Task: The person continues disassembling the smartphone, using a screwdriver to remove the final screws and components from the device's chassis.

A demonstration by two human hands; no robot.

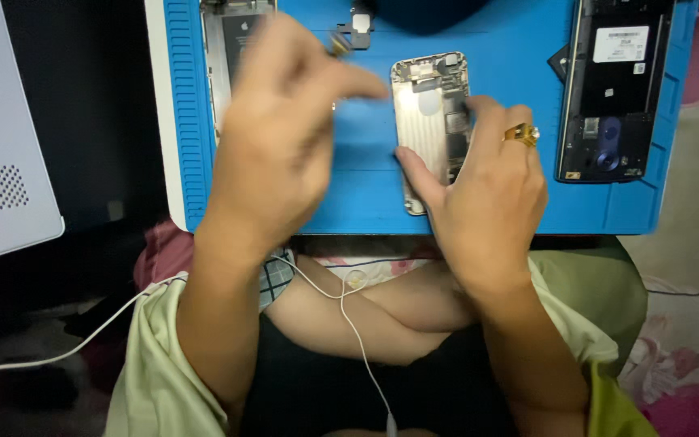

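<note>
while our right hand grips the opened phone shell on the blue mat, our blurred left hand hovers, pinching something we cannot make out; boards still inside, disassembly partway.

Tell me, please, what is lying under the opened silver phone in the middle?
The opened silver phone lies directly on the blue work mat. The right hand covers the phone's lower right part, so anything underneath there cannot be seen.
</note>
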